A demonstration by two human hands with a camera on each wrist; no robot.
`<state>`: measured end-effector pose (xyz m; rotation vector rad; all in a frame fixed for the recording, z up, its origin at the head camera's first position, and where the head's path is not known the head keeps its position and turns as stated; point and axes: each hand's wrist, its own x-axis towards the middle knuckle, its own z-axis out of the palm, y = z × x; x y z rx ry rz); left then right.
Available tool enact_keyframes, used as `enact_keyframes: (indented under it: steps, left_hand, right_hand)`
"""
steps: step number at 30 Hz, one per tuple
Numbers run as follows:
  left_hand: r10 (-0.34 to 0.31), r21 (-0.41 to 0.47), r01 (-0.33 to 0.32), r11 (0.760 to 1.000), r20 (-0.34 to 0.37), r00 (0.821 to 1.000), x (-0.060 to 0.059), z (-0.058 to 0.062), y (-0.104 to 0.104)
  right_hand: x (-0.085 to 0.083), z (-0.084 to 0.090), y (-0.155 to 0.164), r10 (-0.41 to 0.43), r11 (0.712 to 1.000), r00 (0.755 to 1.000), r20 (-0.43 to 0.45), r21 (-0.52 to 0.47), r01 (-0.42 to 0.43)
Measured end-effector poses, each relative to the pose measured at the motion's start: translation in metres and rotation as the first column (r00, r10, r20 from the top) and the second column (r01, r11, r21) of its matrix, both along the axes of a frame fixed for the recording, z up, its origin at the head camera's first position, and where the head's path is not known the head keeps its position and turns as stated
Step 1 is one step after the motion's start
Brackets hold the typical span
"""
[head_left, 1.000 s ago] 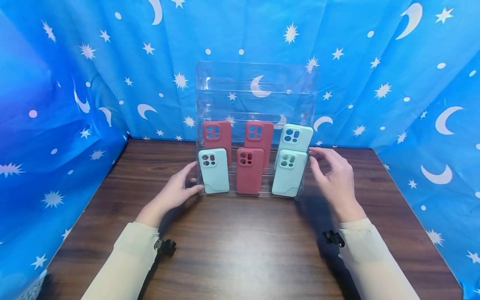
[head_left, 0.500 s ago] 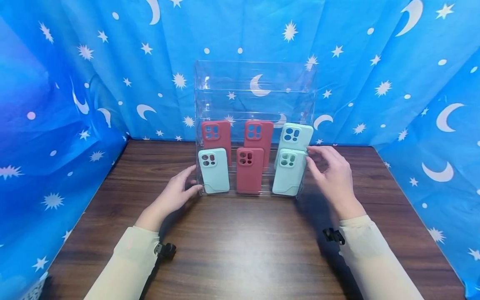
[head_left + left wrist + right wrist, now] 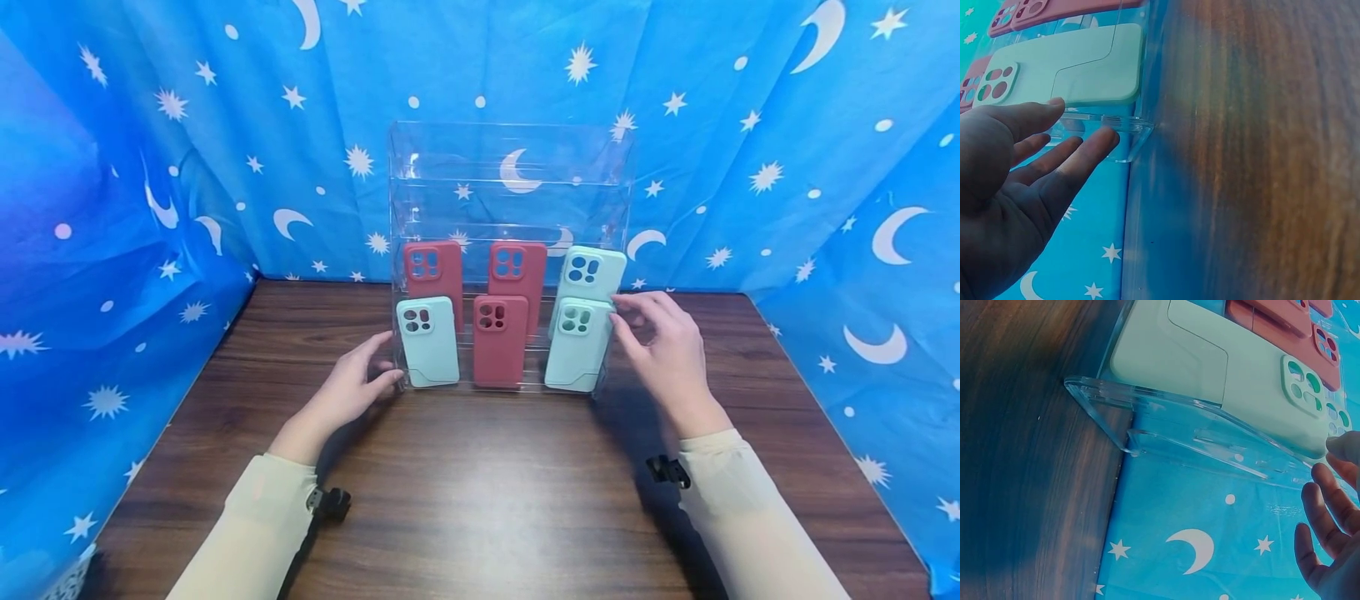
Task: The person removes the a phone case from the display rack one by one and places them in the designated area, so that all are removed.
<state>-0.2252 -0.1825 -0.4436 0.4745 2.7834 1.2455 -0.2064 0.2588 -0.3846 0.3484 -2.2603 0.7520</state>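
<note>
A clear plastic tiered stand (image 3: 450, 181) bears phone cases in two rows. At the front are a mint case (image 3: 429, 350), a red case (image 3: 498, 357) and another mint case (image 3: 576, 358); behind them lean a red case (image 3: 447, 279), a second red one (image 3: 531, 279) and a mint one (image 3: 604, 275). My left hand (image 3: 348, 385) is at the stand's lower left side, fingers spread and relaxed, thumb beside the front mint case. On the opposite side, my right hand (image 3: 667, 354) has its thumb and index fingertips right at the stand's edge, near the front mint case's upper corner (image 3: 1313, 447).
The stand's upper tiers rise above the cases. A brown wood-grain table (image 3: 480, 500) lies under everything. Blue cloth (image 3: 285, 158) with moons and stars hangs behind and at both sides. A patterned object (image 3: 69, 579) shows at the lower left corner.
My right hand has shifted slightly left, bringing its fingertips up to the stand's edge. The left hand and the phone cases stay nearly where they were.
</note>
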Motion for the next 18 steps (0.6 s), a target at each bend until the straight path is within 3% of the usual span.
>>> enact_keyframes:
  steps: [18]
  left_hand:
    - [0.002, 0.005, -0.002, 1.000, -0.002, 1.000, 0.0017, -0.0024, 0.0000]
  right_hand:
    - [-0.0052, -0.0032, 0.0008, -0.004, 1.000, 1.000, 0.024, 0.020, 0.004]
